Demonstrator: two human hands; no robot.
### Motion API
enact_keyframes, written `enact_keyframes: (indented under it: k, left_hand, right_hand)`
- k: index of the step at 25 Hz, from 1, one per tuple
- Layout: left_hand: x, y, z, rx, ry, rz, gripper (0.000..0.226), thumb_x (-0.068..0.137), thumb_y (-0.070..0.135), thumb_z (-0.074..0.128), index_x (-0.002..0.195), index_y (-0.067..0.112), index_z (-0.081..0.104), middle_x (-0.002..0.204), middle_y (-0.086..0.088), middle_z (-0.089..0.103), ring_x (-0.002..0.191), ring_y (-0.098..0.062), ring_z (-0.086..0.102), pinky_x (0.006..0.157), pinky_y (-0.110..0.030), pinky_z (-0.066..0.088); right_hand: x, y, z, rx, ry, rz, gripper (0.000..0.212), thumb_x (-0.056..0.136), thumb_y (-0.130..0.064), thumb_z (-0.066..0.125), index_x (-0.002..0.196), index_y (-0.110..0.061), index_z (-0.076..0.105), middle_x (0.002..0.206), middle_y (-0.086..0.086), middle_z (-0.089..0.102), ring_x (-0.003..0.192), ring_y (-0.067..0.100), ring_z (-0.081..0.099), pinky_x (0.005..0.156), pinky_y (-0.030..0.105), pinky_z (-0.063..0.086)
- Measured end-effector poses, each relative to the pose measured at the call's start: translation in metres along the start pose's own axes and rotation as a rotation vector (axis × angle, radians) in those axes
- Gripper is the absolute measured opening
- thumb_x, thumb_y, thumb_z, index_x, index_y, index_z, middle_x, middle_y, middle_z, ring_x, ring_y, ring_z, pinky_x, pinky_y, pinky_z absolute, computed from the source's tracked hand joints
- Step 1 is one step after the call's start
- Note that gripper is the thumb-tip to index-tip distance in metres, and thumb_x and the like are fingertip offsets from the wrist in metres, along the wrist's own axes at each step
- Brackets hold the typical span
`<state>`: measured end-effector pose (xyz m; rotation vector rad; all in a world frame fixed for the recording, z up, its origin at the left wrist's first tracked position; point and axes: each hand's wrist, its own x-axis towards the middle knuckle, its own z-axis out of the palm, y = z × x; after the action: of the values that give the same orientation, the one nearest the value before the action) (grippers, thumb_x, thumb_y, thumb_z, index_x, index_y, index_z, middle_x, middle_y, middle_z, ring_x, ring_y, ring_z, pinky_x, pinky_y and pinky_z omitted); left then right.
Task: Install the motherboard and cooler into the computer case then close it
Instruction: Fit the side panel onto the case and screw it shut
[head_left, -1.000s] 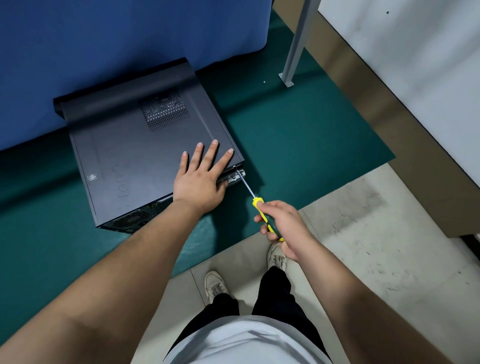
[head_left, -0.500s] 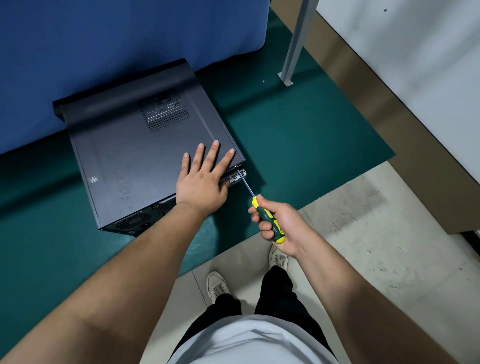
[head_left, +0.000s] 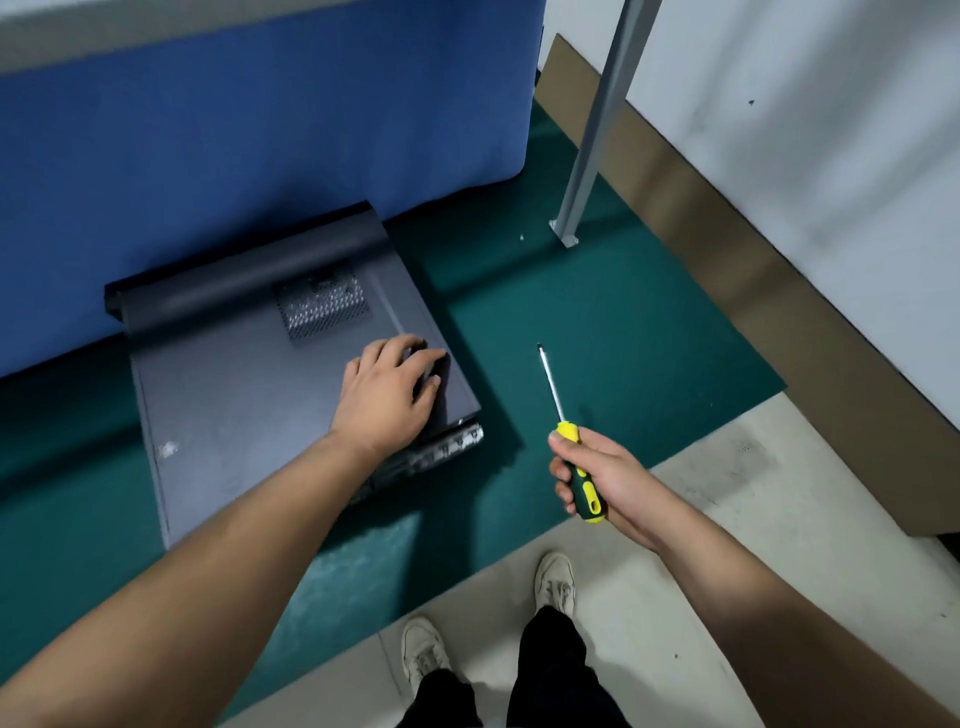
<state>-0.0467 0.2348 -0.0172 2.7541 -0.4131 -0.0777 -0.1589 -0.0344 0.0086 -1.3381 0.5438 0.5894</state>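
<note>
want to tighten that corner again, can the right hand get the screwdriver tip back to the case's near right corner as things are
Probably yes. The right hand grips the screwdriver with its tip in the air over bare green mat, nothing between it and the computer case corner. The left hand rests on the lid, short of that edge.

Operator seen from above, head-worn view. Both forearms bare from the bottom edge of the frame to the wrists; no sleeve edge visible, no watch, rings or gloves on the left hand (head_left: 387, 387) or the right hand (head_left: 605, 480). Fingernails short where they show. Legwear: plain black fabric trousers (head_left: 545, 675), full length, hems reaching the shoe tops, no visible markings. Footwear: pair of off-white low-top lace-up sneakers (head_left: 557, 581), uppers greyed and scuffed, laces the same pale tone, rounded toe caps; both shoes in view at bottom centre. Upper-body garment not in frame. Motion blur softens finer detail on hands and shoes.
</note>
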Motion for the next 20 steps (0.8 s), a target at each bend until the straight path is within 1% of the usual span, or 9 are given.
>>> enact_keyframes:
  k: [2, 4, 6, 9, 12, 15, 17, 19, 20]
  left_hand:
    - [0.04, -0.005, -0.001, 0.036, -0.018, -0.003, 0.04, 0.102, 0.044, 0.047, 0.14, 0.036, 0.055, 0.153, 0.005, 0.044, 0.143, -0.025, 0.031, 0.113, -0.049, 0.031]
    - [0.086, -0.011, -0.002, 0.067, -0.049, -0.012, 0.042, 0.102, 0.049, 0.046, 0.14, 0.036, 0.057, 0.159, 0.005, 0.04, 0.149, -0.024, 0.025, 0.118, -0.049, 0.025]
    - [0.133, -0.021, -0.002, 0.124, -0.089, -0.033, 0.043, 0.1, 0.052, 0.045, 0.138, 0.036, 0.059, 0.16, 0.005, 0.039, 0.153, -0.022, 0.02, 0.122, -0.046, 0.018]
    - [0.177, -0.037, 0.001, 0.215, -0.112, -0.057, 0.045, 0.095, 0.055, 0.039, 0.128, 0.04, 0.066, 0.157, 0.01, 0.045, 0.155, -0.016, 0.015, 0.126, -0.045, 0.005]
    - [0.189, -0.047, 0.01, 0.212, -0.031, -0.041, 0.048, 0.09, 0.054, 0.029, 0.11, 0.048, 0.072, 0.144, 0.019, 0.056, 0.152, -0.011, 0.022, 0.126, -0.045, 0.002]
    - [0.187, -0.051, 0.015, 0.203, 0.038, -0.002, 0.044, 0.091, 0.05, 0.032, 0.099, 0.047, 0.075, 0.133, 0.021, 0.063, 0.148, -0.012, 0.032, 0.126, -0.045, 0.006]
    - [0.187, -0.05, 0.014, 0.202, 0.063, 0.009, 0.044, 0.091, 0.048, 0.032, 0.096, 0.045, 0.076, 0.13, 0.021, 0.064, 0.146, -0.013, 0.036, 0.126, -0.046, 0.009]
    - [0.188, -0.048, 0.014, 0.196, 0.068, 0.008, 0.044, 0.091, 0.046, 0.032, 0.095, 0.044, 0.076, 0.128, 0.022, 0.065, 0.145, -0.013, 0.038, 0.126, -0.045, 0.01]
    - [0.187, -0.048, 0.014, 0.198, 0.065, 0.006, 0.043, 0.091, 0.046, 0.033, 0.095, 0.044, 0.076, 0.128, 0.022, 0.065, 0.145, -0.012, 0.038, 0.126, -0.045, 0.01]
  right_hand:
    - [0.031, -0.038, -0.016, -0.21, 0.093, -0.042, 0.032, 0.095, -0.032, 0.072, 0.076, -0.017, 0.049, 0.062, 0.002, 0.047, 0.053, 0.019, 0.047, 0.05, 0.03, 0.044]
    - [0.068, -0.076, -0.031, -0.331, 0.196, -0.07, 0.037, 0.092, -0.037, 0.075, 0.072, -0.018, 0.049, 0.058, 0.001, 0.048, 0.05, 0.018, 0.048, 0.048, 0.028, 0.044]
    - [0.11, -0.105, -0.042, -0.369, 0.26, -0.088, 0.036, 0.092, -0.039, 0.074, 0.073, -0.016, 0.054, 0.06, 0.002, 0.056, 0.049, 0.015, 0.053, 0.047, 0.026, 0.046]
    - [0.176, -0.131, -0.053, -0.404, 0.348, -0.121, 0.024, 0.094, -0.034, 0.071, 0.082, -0.014, 0.067, 0.075, 0.004, 0.068, 0.055, 0.013, 0.061, 0.053, 0.028, 0.051]
    - [0.254, -0.149, -0.059, -0.442, 0.466, -0.125, 0.011, 0.087, -0.03, 0.074, 0.089, -0.019, 0.074, 0.085, 0.005, 0.076, 0.062, 0.013, 0.066, 0.064, 0.033, 0.058]
    - [0.326, -0.17, -0.061, -0.502, 0.565, -0.151, 0.011, 0.084, -0.032, 0.074, 0.093, -0.026, 0.077, 0.093, 0.006, 0.077, 0.076, 0.021, 0.068, 0.078, 0.037, 0.061]
    - [0.368, -0.181, -0.061, -0.649, 0.629, -0.195, 0.02, 0.087, -0.033, 0.072, 0.104, -0.025, 0.077, 0.098, 0.004, 0.07, 0.09, 0.028, 0.064, 0.078, 0.032, 0.055]
    - [0.402, -0.188, -0.058, -0.721, 0.695, -0.22, 0.024, 0.089, -0.035, 0.07, 0.109, -0.023, 0.075, 0.097, 0.003, 0.061, 0.089, 0.027, 0.056, 0.072, 0.026, 0.045]
    - [0.414, -0.19, -0.056, -0.742, 0.712, -0.224, 0.022, 0.089, -0.035, 0.069, 0.105, -0.021, 0.073, 0.095, 0.003, 0.06, 0.086, 0.027, 0.054, 0.068, 0.024, 0.042]
